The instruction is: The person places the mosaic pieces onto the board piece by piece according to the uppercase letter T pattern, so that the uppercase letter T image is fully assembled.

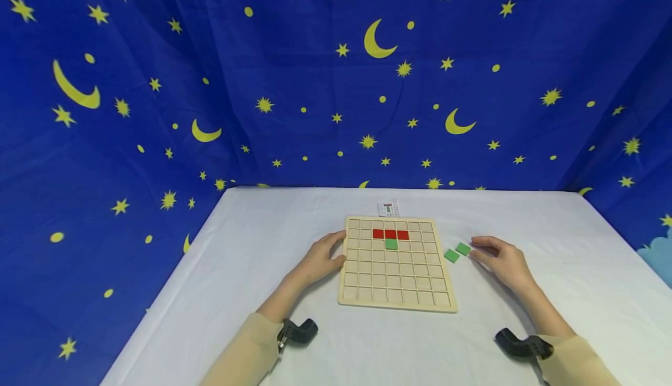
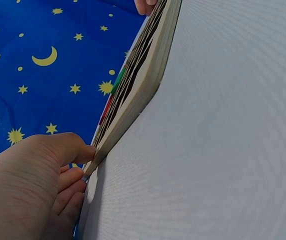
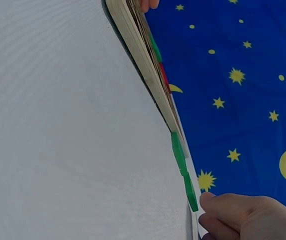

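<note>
Board (image 1: 394,268) between hands; left hand (image 1: 317,258), fingers relaxed, touches its edge at 9 o'clock; right hand (image 1: 505,263), loose, released, just beside two green tiles (image 1: 463,249) at 3 o'clock; red tiles (image 1: 390,234) inside, card (image 1: 388,209) at 12 o'clock

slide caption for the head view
Left hand touching a grid board, right hand beside two green tiles.

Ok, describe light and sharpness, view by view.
Head: bright, a soft shadow beside the right forearm, the card too small for crisp detail; left wrist: dimmer, faint ripples across the table, dark shading in the board's cells; right wrist: also dim, similar ripples.
</note>
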